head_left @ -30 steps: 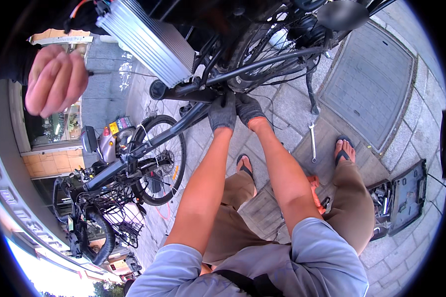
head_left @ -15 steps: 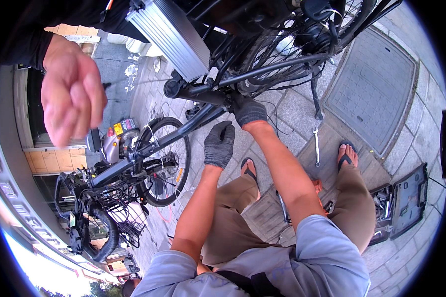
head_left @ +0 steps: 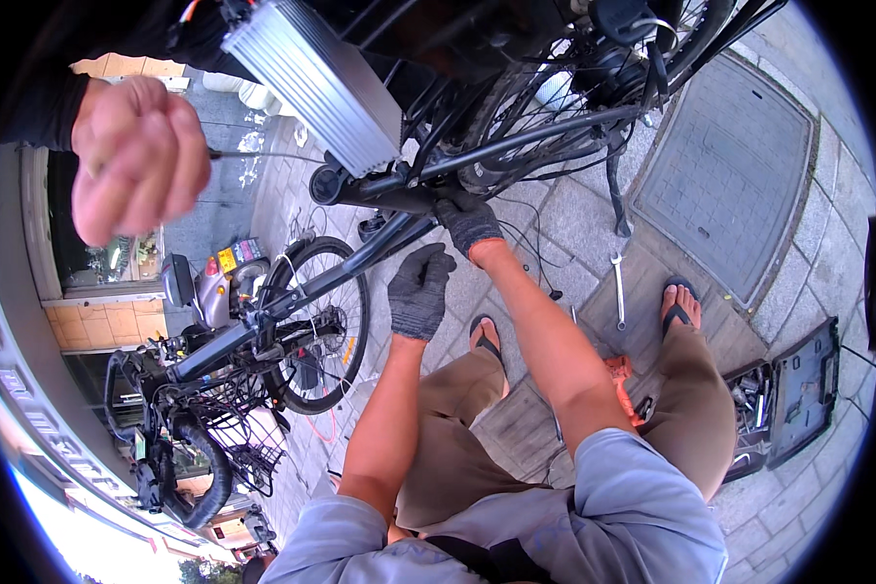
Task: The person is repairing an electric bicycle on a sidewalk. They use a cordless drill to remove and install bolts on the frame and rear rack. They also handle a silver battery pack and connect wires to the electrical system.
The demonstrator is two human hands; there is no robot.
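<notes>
A dark bicycle frame [head_left: 360,255] lies across the upper middle, its wheels off to either side. My right hand [head_left: 469,222], in a grey glove, is closed on the frame's underside where the tubes meet; part of its fingers are hidden there. Just left of and below it, my left hand [head_left: 419,292], also gloved, is held apart from the frame with its fingers curled together; whatever is in them, if anything, is hidden. Above the joint sits a finned silver metal box [head_left: 316,88]. Another person's bare hand [head_left: 141,161], blurred, is closed at the upper left, with a thin dark cable [head_left: 268,156] running from it toward the frame.
A wrench [head_left: 620,292] lies on the paving near my right foot. An orange tool [head_left: 621,384] is partly hidden by my right arm. To the right, an open toolbox [head_left: 803,389] stands beside my leg. A scooter [head_left: 214,292] is behind the front wheel [head_left: 336,326].
The frame and silver box have shifted slightly left. My hands have moved slightly left too, the left staying curled. The other person's hand has risen, and a cable now shows stretched from it.
</notes>
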